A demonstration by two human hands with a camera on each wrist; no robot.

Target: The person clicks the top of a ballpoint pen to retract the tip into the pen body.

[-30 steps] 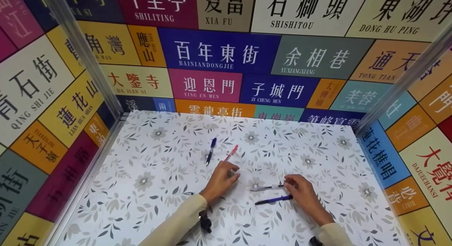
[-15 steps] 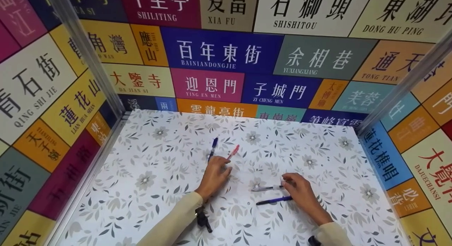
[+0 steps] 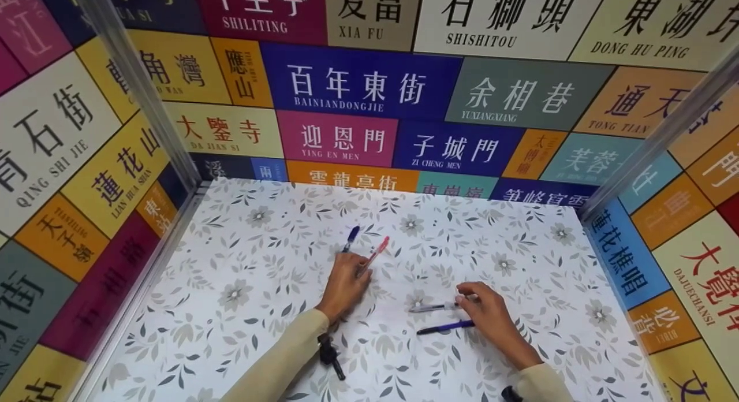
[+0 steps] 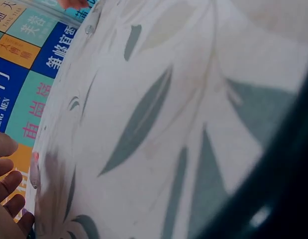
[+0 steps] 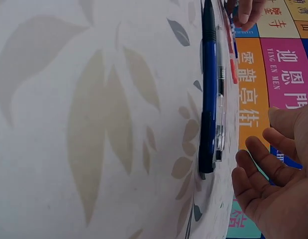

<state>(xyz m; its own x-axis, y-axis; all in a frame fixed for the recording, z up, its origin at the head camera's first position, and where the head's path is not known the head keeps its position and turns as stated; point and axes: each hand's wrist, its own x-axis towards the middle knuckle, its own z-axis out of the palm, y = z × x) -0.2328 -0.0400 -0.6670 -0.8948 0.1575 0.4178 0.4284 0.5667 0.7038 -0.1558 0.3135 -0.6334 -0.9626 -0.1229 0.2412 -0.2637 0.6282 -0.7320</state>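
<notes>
The left hand at the dark blue pen.
We note that this hand has just moved over the pen's lower end, which, in our judgement, readies the pen for handling; its fingers being largely hidden, we cannot tell whether they pinch it. The red pen lies at its right side. The right hand is half spread and holds nothing, with the clear pen and blue-and-black pen beside its fingertips on the surface.
</notes>
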